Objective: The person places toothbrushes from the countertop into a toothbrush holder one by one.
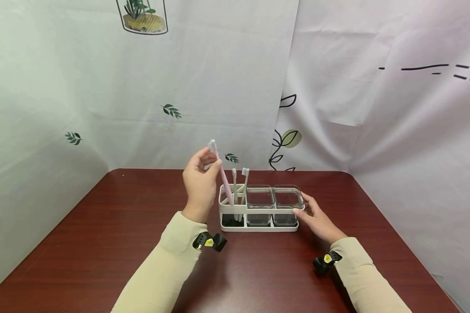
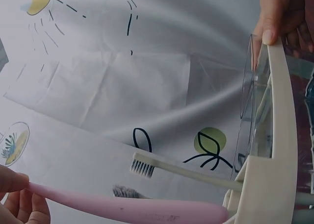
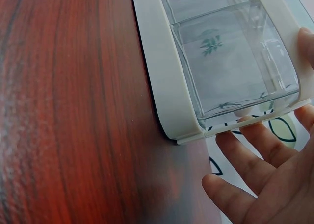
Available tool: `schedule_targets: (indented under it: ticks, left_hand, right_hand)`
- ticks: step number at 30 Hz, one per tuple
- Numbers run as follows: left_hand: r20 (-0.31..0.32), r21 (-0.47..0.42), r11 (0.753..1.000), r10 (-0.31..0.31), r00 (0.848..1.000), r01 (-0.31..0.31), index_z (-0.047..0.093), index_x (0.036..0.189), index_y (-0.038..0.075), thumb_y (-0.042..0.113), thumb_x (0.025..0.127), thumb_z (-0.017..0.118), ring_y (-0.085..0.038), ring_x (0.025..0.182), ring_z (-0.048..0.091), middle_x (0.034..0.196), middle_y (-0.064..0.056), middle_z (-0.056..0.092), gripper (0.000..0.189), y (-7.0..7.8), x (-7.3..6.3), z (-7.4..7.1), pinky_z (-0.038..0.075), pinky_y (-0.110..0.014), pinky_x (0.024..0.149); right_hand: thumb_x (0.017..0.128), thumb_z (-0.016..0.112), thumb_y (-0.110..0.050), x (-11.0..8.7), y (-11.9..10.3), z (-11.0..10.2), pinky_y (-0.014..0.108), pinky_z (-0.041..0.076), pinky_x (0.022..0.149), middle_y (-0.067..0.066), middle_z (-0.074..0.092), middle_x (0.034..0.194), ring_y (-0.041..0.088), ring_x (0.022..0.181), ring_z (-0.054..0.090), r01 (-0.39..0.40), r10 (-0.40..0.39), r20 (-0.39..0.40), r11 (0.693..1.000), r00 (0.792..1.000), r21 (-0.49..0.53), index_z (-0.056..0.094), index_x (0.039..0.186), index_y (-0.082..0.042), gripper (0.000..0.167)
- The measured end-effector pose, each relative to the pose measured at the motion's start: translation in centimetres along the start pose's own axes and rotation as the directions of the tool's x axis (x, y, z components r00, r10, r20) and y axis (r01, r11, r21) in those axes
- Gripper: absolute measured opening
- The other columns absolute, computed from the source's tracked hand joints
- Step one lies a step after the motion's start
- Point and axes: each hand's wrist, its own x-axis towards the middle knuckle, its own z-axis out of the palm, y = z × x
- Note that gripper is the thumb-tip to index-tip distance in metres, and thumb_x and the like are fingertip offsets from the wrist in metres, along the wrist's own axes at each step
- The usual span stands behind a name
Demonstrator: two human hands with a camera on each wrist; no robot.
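Observation:
My left hand (image 1: 201, 184) pinches a pink toothbrush (image 2: 132, 206) just below its head, between thumb and fingers. Its bristles point up, and the handle's lower end is at the left section of a white toothbrush holder (image 1: 235, 209). Two pale toothbrushes, one thin (image 1: 235, 184) and one beside it (image 1: 245, 178), lean in that same section. My right hand (image 1: 317, 219) grips the holder's right end, the thumb on the upper rim and fingers along the side. In the right wrist view, the fingers (image 3: 255, 170) spread below the end wall.
Two clear square cups, a middle one (image 1: 260, 195) and a right one (image 1: 287, 195), sit in the holder. It stands on a dark red wooden table (image 1: 102, 243). A white printed curtain (image 1: 227, 78) hangs behind the table and along both sides.

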Motion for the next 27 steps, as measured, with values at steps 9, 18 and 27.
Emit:
schedule_targets:
  ticks: [9,18,27]
  left_hand:
    - [0.033,-0.011,0.999,0.044,0.998,-0.044,0.058,0.119,-0.012,-0.015,0.083,0.063,-0.013,0.092,0.061,0.103,-0.025,0.062,0.036,-0.5,-0.4,0.9,0.053,-0.022,0.081]
    - [0.090,0.033,0.998,0.052,0.995,-0.055,0.059,0.119,-0.009,-0.013,0.085,0.063,-0.027,0.099,0.062,0.102,-0.020,0.062,0.035,-1.2,-0.9,1.4,0.054,-0.033,0.085]
    - [0.140,0.078,0.995,0.053,0.989,-0.064,0.061,0.117,-0.007,-0.011,0.085,0.063,-0.028,0.093,0.063,0.101,-0.021,0.064,0.032,-1.8,-1.5,1.6,0.052,-0.024,0.079]
  right_hand:
    - [0.096,0.058,-0.036,0.1,0.1,0.0,0.053,0.041,0.099,0.020,0.044,0.133,0.036,0.122,0.046,-0.007,0.007,0.000,1.000,1.000,-0.008,0.018,0.152,-0.015,0.072]
    - [0.096,0.058,-0.034,0.1,0.0,0.0,0.050,0.042,0.098,0.020,0.044,0.133,0.035,0.121,0.047,0.007,-0.007,0.002,1.000,1.000,0.001,0.019,0.152,-0.014,0.071]
    - [0.097,0.058,-0.036,0.0,-0.1,0.0,0.050,0.041,0.099,0.020,0.042,0.134,0.036,0.121,0.047,0.002,-0.002,0.005,1.000,1.000,-0.008,0.018,0.153,-0.013,0.073]
